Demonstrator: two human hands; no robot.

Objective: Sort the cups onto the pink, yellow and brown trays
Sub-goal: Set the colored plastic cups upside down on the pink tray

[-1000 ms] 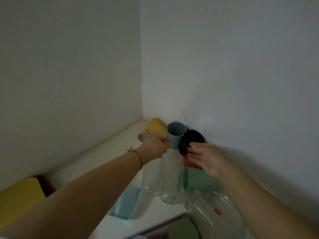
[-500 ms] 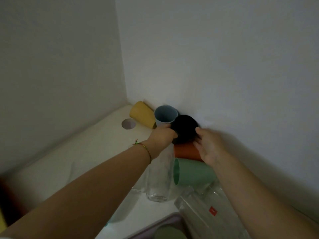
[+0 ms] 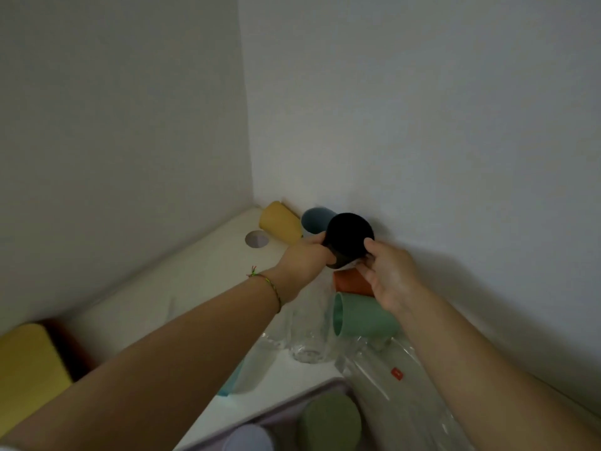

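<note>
A black cup (image 3: pixel 349 237) is held up near the wall corner between both hands. My left hand (image 3: pixel 304 260) grips its left side and my right hand (image 3: pixel 388 276) grips its right side and lower rim. Behind it stand a blue-grey cup (image 3: pixel 312 219) and a yellow cup (image 3: pixel 279 221) lying on its side. Below lie an orange cup (image 3: pixel 351 283) and a green cup (image 3: pixel 361 320). A yellow tray (image 3: pixel 29 366) shows at the left edge, with a brown tray (image 3: pixel 70 346) behind it. The pink tray (image 3: pixel 292 408) sits at the bottom.
Several clear glasses (image 3: pixel 309 340) lie under my arms on the white table (image 3: pixel 182 288), which has a round hole (image 3: pixel 256 239). An olive cup (image 3: pixel 328 424) and a pale lilac cup (image 3: pixel 250 439) stand on the pink tray. A light blue cup (image 3: pixel 232 382) lies beneath my left forearm. Walls close in on two sides.
My left hand moved off the blue-grey cup onto the black cup, and both hands now grip it. The black cup has come up off the pile.
</note>
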